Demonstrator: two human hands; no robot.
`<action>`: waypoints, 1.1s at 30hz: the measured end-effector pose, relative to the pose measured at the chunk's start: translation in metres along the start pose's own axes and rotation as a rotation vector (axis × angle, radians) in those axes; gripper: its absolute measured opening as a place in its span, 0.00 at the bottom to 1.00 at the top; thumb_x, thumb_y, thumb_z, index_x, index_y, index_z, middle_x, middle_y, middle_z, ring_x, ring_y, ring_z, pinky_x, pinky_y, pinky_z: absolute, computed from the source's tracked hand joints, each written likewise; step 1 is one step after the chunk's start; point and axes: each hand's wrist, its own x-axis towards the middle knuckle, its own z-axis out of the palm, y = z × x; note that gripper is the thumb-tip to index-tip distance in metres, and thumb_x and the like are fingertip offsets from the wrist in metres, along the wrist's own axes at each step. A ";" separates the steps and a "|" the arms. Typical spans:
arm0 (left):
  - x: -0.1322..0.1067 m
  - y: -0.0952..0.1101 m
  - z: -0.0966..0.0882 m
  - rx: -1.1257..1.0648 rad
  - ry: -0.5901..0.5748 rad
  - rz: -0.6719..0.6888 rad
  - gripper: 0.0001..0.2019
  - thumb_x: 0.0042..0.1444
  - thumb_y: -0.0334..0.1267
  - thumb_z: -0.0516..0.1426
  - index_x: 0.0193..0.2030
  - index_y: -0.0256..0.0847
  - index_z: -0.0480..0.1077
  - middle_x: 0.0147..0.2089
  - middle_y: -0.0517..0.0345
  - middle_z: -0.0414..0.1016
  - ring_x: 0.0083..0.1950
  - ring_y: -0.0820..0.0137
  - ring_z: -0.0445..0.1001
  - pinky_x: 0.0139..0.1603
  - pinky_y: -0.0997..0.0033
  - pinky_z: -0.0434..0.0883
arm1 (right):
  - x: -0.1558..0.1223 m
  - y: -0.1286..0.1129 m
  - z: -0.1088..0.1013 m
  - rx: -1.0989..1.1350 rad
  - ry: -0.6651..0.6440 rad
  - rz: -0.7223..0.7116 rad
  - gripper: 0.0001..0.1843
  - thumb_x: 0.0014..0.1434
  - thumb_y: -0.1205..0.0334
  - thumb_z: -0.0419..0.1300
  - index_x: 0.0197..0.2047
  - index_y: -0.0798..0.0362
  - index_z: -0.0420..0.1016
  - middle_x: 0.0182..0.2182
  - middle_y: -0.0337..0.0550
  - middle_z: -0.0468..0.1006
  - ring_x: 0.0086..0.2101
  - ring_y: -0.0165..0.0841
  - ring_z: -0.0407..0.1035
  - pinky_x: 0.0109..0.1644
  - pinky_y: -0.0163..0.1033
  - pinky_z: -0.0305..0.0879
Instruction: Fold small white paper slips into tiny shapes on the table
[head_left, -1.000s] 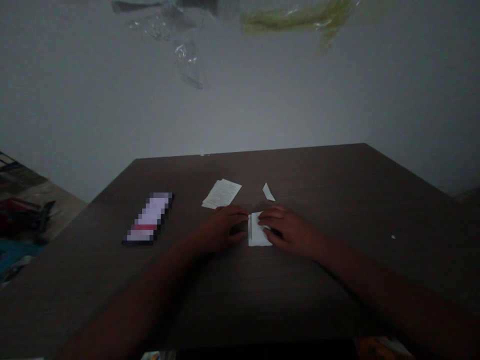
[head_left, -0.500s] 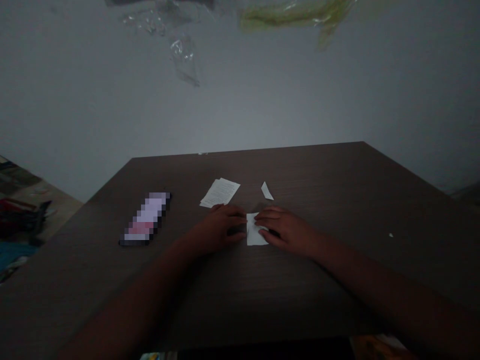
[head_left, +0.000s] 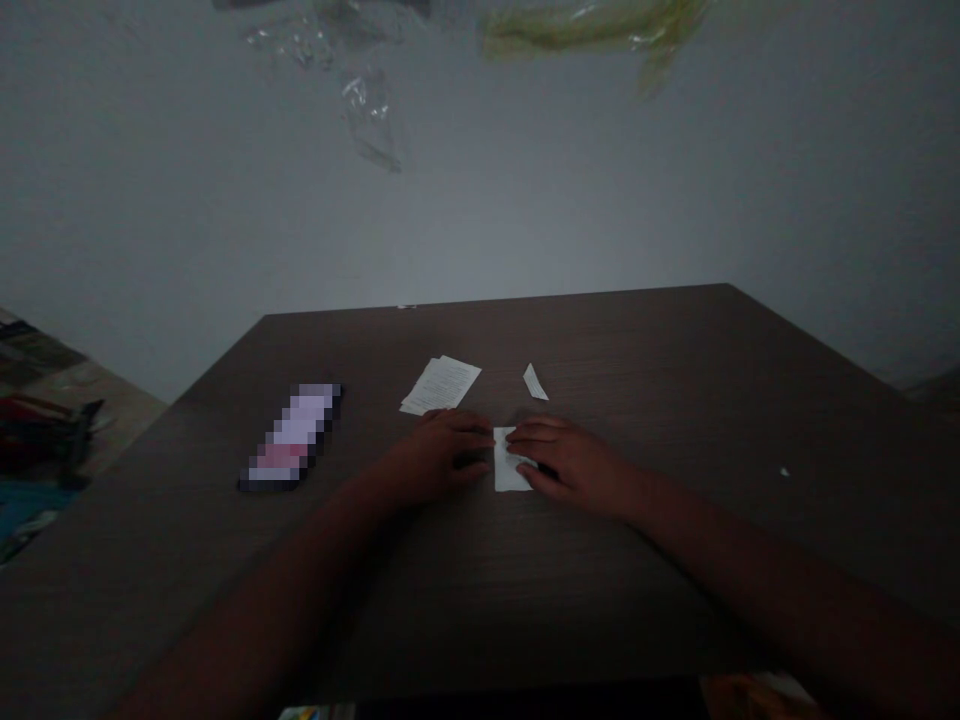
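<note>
A small white piece of paper (head_left: pixel 507 474) lies flat on the dark wooden table (head_left: pixel 480 590), between my two hands. My right hand (head_left: pixel 562 455) rests over the paper's right part, its fingers stretched out and pointing left, and hides that side. At the paper's left edge, my left hand (head_left: pixel 446 450) lies on the table with fingers extended and thumb apart; the fingertips reach the edge or come very near it. Just beyond my left hand are several overlapping printed paper sheets (head_left: pixel 441 385). A narrow printed paper strip (head_left: pixel 535 381) lies beyond my right hand.
A phone (head_left: pixel 292 437) with a lit, blurred screen lies on the table's left side. Far to the right sits a tiny white scrap (head_left: pixel 784 471). A pale wall (head_left: pixel 480 200) with clear plastic (head_left: pixel 371 110) and yellow tape (head_left: pixel 592 35) stands behind the table.
My right hand has shifted very slightly left over the paper. My left hand, the sheets, the strip and the phone stay where they were.
</note>
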 end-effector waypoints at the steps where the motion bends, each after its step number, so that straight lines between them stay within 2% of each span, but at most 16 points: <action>1: 0.000 -0.001 0.000 0.002 -0.003 0.000 0.14 0.79 0.38 0.70 0.67 0.48 0.89 0.75 0.45 0.88 0.77 0.47 0.85 0.86 0.35 0.75 | 0.000 0.000 0.000 -0.007 0.000 0.000 0.13 0.82 0.61 0.71 0.65 0.46 0.93 0.60 0.53 0.95 0.61 0.49 0.88 0.73 0.62 0.86; 5: -0.001 0.001 -0.001 0.013 -0.009 -0.014 0.16 0.81 0.38 0.68 0.70 0.48 0.88 0.75 0.46 0.89 0.77 0.47 0.85 0.87 0.35 0.73 | 0.000 0.000 0.001 -0.023 -0.006 -0.008 0.13 0.83 0.61 0.70 0.65 0.48 0.92 0.61 0.54 0.95 0.62 0.50 0.88 0.73 0.62 0.86; 9: -0.001 0.005 0.002 0.025 0.009 -0.059 0.20 0.80 0.35 0.66 0.76 0.43 0.82 0.78 0.42 0.86 0.80 0.45 0.83 0.88 0.36 0.72 | 0.000 -0.001 0.000 -0.034 -0.029 -0.006 0.13 0.84 0.61 0.70 0.65 0.47 0.93 0.60 0.52 0.95 0.62 0.49 0.88 0.73 0.62 0.86; 12: 0.000 0.006 0.006 0.045 0.027 -0.100 0.20 0.81 0.36 0.65 0.76 0.40 0.81 0.80 0.38 0.83 0.81 0.44 0.81 0.87 0.37 0.74 | 0.000 -0.002 -0.001 -0.055 -0.040 -0.003 0.13 0.84 0.61 0.70 0.65 0.47 0.93 0.61 0.52 0.95 0.62 0.49 0.88 0.73 0.61 0.85; 16: 0.001 0.005 0.010 0.066 0.022 -0.113 0.19 0.82 0.38 0.64 0.74 0.42 0.81 0.80 0.38 0.82 0.79 0.43 0.82 0.85 0.34 0.76 | 0.002 -0.003 -0.002 -0.047 -0.060 0.023 0.13 0.84 0.60 0.69 0.64 0.47 0.93 0.60 0.53 0.95 0.62 0.49 0.87 0.73 0.61 0.85; 23: 0.003 0.003 0.008 0.082 -0.010 -0.094 0.20 0.80 0.36 0.63 0.74 0.45 0.82 0.80 0.42 0.83 0.78 0.44 0.83 0.83 0.34 0.79 | 0.002 -0.003 -0.001 -0.052 -0.080 0.024 0.13 0.85 0.61 0.67 0.65 0.49 0.92 0.61 0.54 0.94 0.63 0.48 0.86 0.75 0.60 0.83; 29: 0.003 0.010 0.004 0.083 -0.005 -0.096 0.19 0.82 0.34 0.62 0.74 0.40 0.83 0.81 0.38 0.82 0.80 0.44 0.82 0.84 0.34 0.77 | 0.001 -0.004 -0.003 -0.054 -0.094 0.037 0.14 0.85 0.62 0.66 0.65 0.52 0.92 0.63 0.57 0.94 0.63 0.50 0.87 0.74 0.61 0.83; 33: 0.004 0.010 0.004 0.072 -0.012 -0.111 0.20 0.80 0.34 0.64 0.74 0.43 0.83 0.80 0.40 0.83 0.79 0.45 0.83 0.84 0.36 0.78 | 0.002 -0.005 -0.005 -0.050 -0.103 0.054 0.15 0.85 0.62 0.66 0.66 0.51 0.92 0.63 0.56 0.94 0.64 0.49 0.87 0.75 0.60 0.83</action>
